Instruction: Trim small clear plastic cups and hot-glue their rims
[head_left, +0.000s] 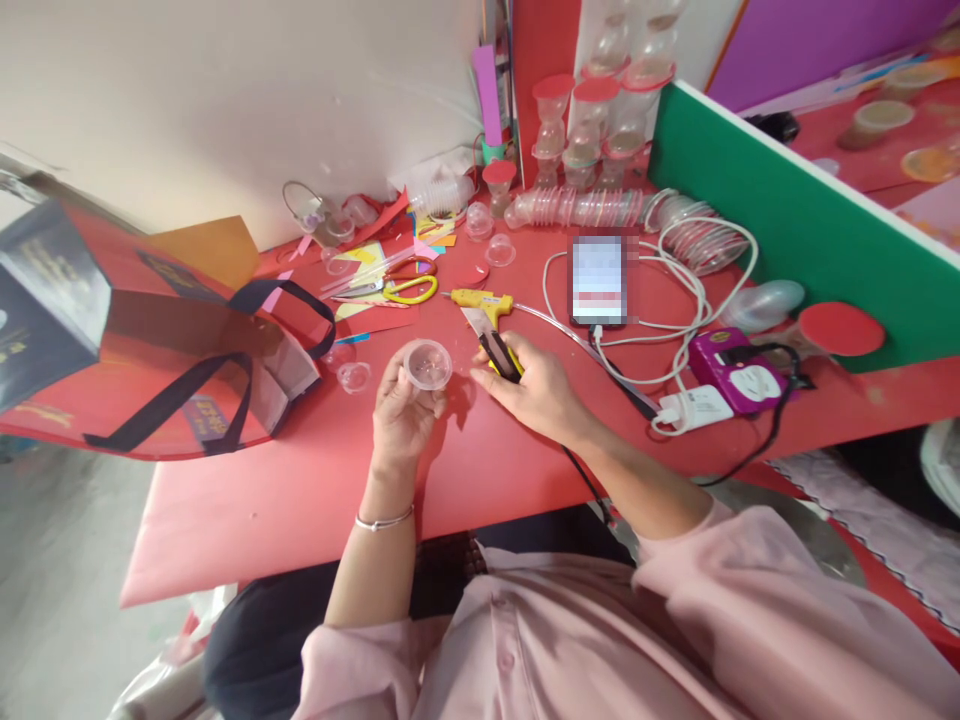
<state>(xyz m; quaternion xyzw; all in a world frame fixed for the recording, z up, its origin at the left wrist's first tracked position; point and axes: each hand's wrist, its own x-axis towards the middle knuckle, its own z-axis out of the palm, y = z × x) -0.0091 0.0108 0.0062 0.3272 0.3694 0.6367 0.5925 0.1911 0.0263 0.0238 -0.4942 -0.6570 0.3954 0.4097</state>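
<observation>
My left hand (409,415) holds a small clear plastic cup (427,366) by its side, its round mouth turned up toward me. In my right hand (536,385) is a black and yellow utility knife (501,356), gripped by the handle. Its blade is out and points up and left, apart from the cup. Just beyond the knife lies a yellow glue gun (480,301) on the red table (480,470). Scissors (409,285) with yellow and red handles rest to the left of the glue gun, among paper scraps.
A red gift bag (150,340) stands at the left. Behind are stacked clear cups (577,207) and joined cups with red lids (553,88). On the right, a phone (598,279), white cable (705,300) and purple power adapter (731,370) lie near a green partition (780,220).
</observation>
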